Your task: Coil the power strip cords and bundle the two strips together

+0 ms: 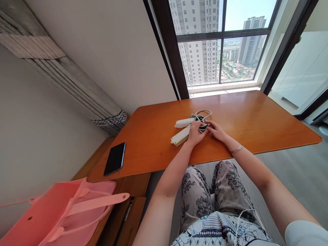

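Note:
Two white power strips lie side by side on the wooden table. The nearer power strip (180, 136) reaches out to the left from under my left hand (196, 134), whose fingers are closed around its cord end. Behind it is the second power strip (185, 123), which neither hand appears to hold. Dark and white cord (203, 128) is bunched between my hands, and a loose white cord loop (205, 111) curves out beyond them. My right hand (216, 130) pinches the bunched cord from the right side. Fingers hide part of the bundle.
On the table (153, 150), a black tablet (115, 159) lies to the left. A pink bag-like container (64, 212) with straps stands at lower left. A window (220, 44) rises behind the table, and a grey curtain (77, 85) hangs at left.

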